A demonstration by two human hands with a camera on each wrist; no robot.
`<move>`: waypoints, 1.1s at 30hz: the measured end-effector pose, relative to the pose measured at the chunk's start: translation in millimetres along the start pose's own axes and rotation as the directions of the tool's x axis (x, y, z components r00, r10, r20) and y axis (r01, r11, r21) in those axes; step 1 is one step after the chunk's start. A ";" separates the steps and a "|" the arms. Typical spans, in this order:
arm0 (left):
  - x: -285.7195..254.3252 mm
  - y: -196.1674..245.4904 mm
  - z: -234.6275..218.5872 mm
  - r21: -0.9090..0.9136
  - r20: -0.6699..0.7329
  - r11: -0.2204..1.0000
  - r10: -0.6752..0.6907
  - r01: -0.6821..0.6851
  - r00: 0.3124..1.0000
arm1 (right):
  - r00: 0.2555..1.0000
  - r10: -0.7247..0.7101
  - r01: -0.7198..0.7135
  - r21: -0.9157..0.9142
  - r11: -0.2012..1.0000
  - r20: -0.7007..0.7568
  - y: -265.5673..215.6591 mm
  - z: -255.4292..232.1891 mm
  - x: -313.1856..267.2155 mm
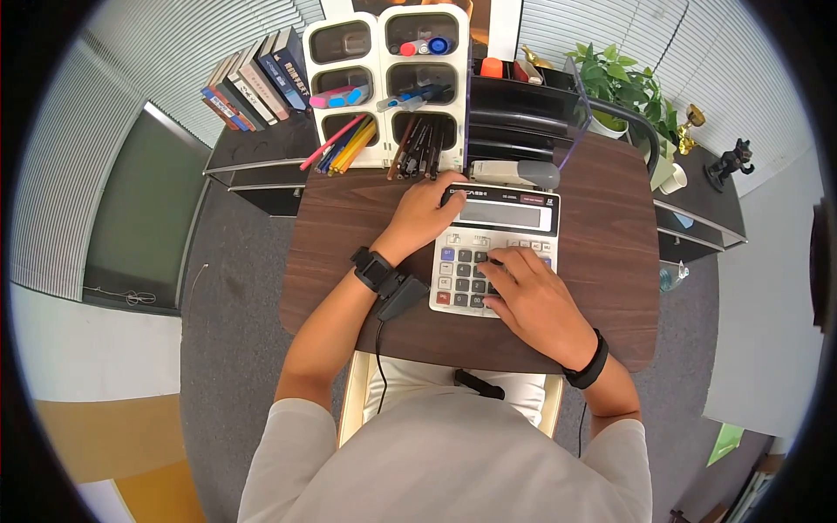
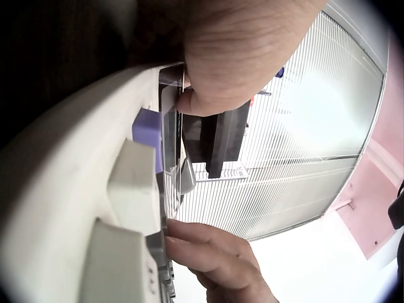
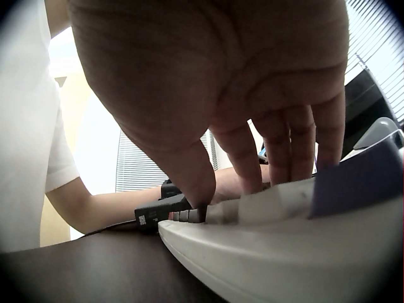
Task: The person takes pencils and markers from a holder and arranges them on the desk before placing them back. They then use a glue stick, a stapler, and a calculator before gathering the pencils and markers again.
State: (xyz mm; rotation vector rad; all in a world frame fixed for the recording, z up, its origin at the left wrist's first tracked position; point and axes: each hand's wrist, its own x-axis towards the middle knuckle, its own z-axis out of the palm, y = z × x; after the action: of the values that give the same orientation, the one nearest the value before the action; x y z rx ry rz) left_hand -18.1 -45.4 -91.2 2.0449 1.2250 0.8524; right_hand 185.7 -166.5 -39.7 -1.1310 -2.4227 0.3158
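Note:
A white desktop calculator with a grey display and black, white, blue and red keys lies on the brown desk. My left hand grips its upper left corner, the thumb over the face beside the display and the fingers at the top edge. Over the keypad, my right hand has its fingers bent loosely, with fingertips right at the number keys. The right wrist view shows that palm above the key rows and the thumb low at the near keys. Some keys are hidden under the right hand.
Behind the calculator stand a white pen organizer with pencils and markers and a black tiered rack. A grey-and-white object lies against the calculator's top edge. Books stand far left, a plant far right.

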 end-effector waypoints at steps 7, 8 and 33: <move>-1.2 2.8 0.2 0.006 -0.026 1.000 0.030 -0.029 0.999 | 1.000 -0.003 0.003 0.015 1.000 0.016 0.6 -1.1 0.0; -0.9 2.3 0.1 0.012 -0.025 1.000 0.028 -0.028 0.999 | 1.000 -0.007 0.007 0.015 1.000 0.023 0.6 -1.3 0.0; -0.7 0.5 1.4 0.016 -0.033 0.999 0.038 -0.038 0.999 | 1.000 0.006 -0.006 0.021 1.000 -0.004 0.5 -0.5 0.2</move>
State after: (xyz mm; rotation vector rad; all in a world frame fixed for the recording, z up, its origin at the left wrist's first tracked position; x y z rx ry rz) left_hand -17.0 -46.5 -91.9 2.0797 1.2174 0.9013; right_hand 186.1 -166.0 -39.3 -1.1284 -2.4075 0.3400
